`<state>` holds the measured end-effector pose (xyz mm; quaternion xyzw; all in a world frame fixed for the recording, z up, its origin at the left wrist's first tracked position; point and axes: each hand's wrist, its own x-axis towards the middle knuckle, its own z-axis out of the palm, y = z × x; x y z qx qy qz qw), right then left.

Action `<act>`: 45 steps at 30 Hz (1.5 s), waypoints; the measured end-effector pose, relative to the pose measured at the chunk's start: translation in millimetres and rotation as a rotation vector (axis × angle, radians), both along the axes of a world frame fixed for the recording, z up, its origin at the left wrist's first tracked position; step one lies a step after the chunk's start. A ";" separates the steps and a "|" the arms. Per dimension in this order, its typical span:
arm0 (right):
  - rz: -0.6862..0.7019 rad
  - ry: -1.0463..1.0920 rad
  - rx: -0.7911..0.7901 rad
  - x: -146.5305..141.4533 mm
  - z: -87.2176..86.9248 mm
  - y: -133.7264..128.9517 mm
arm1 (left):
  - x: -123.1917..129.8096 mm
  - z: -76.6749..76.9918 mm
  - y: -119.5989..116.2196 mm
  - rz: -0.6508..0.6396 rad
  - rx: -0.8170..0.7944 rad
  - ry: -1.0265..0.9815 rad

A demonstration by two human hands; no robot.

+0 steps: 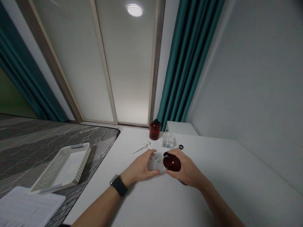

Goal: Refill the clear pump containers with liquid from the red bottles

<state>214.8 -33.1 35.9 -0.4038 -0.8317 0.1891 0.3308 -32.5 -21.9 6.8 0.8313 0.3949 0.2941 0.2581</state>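
A white table (213,176) carries it all. At its twelve o'clock edge stands a dark red bottle (155,129), a clear jar (168,140) just beside it at three, a black ring (181,147) beyond. A white pump (142,148) lies at the bottle's seven.

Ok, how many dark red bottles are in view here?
2. One dark red bottle is tipped in the right hand, its neck toward the clear container that the left hand holds. The second bottle stands upright at the table's far edge.
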 end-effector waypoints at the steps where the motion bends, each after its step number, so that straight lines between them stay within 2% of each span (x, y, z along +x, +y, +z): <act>1: -0.005 -0.004 0.003 -1.1 0.3 -0.5 | 0.0 0.2 -0.1 -0.002 0.000 0.005; 8: -0.071 -0.089 -0.054 -8.6 5.3 -7.5 | 0.8 5.7 -2.1 0.002 -0.020 0.050; 26: 0.076 -0.167 -0.100 5.7 10.0 -6.7 | 2.0 4.1 -2.3 -0.026 0.053 0.079; 30: 0.084 -0.230 -0.143 9.3 17.1 -10.0 | 4.2 2.7 -3.9 -0.035 0.110 0.053; 35: 0.077 -0.301 -0.179 9.3 26.7 -13.5 | 8.5 2.5 -7.8 -0.041 0.076 0.048; 45: 0.113 -0.379 -0.196 16.8 34.3 -15.9 | 17.6 4.4 -13.1 -0.071 0.063 0.025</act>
